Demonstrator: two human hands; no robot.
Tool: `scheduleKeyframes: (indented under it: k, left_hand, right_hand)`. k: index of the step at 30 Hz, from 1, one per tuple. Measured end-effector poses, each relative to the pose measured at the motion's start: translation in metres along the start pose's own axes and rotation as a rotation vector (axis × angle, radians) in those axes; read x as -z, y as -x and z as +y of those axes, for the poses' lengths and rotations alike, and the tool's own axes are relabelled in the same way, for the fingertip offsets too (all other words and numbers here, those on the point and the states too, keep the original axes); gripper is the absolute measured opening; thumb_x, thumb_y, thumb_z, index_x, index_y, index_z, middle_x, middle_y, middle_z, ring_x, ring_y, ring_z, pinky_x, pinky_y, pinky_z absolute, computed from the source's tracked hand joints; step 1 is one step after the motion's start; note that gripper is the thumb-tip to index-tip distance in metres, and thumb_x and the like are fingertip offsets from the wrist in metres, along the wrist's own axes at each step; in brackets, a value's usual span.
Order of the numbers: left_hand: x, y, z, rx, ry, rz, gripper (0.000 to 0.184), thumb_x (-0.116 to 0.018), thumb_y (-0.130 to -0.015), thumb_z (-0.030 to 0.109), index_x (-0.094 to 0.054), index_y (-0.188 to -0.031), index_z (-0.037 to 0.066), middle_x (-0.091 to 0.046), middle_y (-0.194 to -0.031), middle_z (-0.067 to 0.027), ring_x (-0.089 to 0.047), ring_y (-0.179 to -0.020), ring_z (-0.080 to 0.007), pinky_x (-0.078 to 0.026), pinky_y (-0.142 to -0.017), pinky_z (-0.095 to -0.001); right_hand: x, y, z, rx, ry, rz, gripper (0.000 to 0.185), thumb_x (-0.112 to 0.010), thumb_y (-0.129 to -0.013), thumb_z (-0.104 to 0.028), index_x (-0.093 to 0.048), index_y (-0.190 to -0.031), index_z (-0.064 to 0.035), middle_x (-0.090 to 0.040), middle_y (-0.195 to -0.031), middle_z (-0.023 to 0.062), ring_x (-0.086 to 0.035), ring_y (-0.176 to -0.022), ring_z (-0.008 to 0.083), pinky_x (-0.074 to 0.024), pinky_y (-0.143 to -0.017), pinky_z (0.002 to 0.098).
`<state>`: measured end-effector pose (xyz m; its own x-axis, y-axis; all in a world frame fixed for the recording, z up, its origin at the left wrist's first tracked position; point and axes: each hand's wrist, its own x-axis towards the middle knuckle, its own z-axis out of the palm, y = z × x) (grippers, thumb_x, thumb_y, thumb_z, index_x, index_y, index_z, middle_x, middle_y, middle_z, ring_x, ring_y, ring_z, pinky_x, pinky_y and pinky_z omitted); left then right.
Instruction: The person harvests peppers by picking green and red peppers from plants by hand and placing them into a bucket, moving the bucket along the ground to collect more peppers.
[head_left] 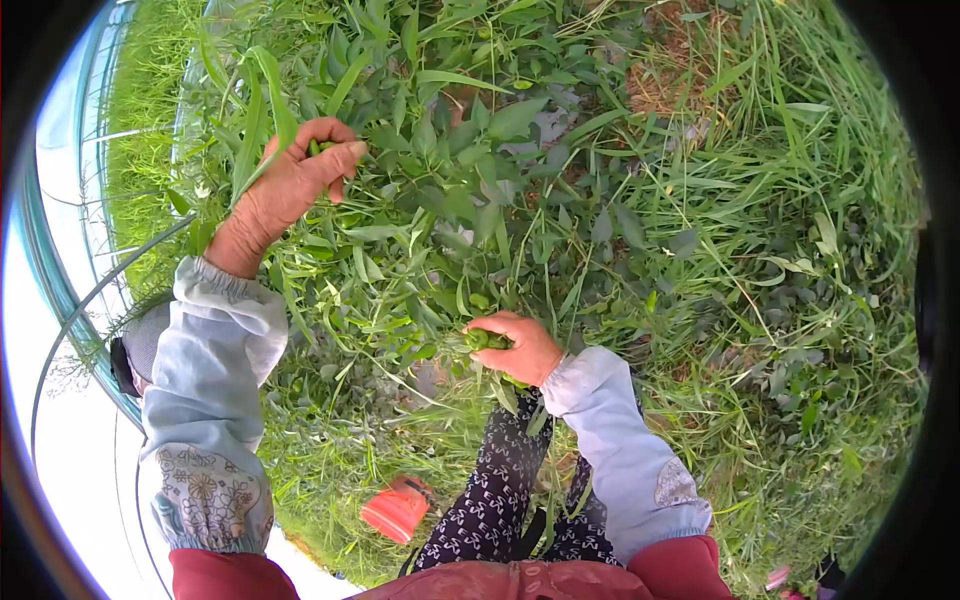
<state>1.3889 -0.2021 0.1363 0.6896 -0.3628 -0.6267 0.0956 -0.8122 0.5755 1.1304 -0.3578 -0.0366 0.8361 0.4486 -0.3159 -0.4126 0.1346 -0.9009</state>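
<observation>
My left hand (285, 188) is at the upper left among the leaves, its fingers curled round small green peppers (318, 148), partly hidden by the thumb and fingers. A long grass blade (250, 140) crosses in front of that wrist. Lower down, near the middle, my right hand (528, 352) is closed around several green peppers (486, 341), which show between thumb and fingers. Leafy pepper plants (450, 190) spread between and beyond both hands. Another green pepper (479, 300) shows just above my right hand.
An orange-red container (397, 508) sits in the grass by my patterned trousers (490, 500). At left, a person in a grey cap (148, 335) is partly hidden by my sleeve. Thin hoops (75, 310) curve along the left side. Tall grass (800, 200) stands at right.
</observation>
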Motion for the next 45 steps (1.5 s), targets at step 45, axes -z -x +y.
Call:
scheduleKeyframes:
  k: [45]
  left_hand:
    - [-0.024, -0.023, -0.119, 0.269, 0.141, 0.496, 0.025, -0.061, -0.081, 0.033, -0.061, -0.094, 0.012, -0.057, -0.069, 0.0, -0.047, -0.047, -0.0068, -0.028, -0.034, -0.0197]
  right_hand:
    - [-0.009, 0.009, 0.029, -0.113, 0.014, -0.015, 0.043, -0.069, -0.071, -0.025, -0.059, -0.11, -0.0108, -0.057, -0.108, 0.0125, -0.057, -0.098, 0.028, -0.0438, -0.086, 0.0346]
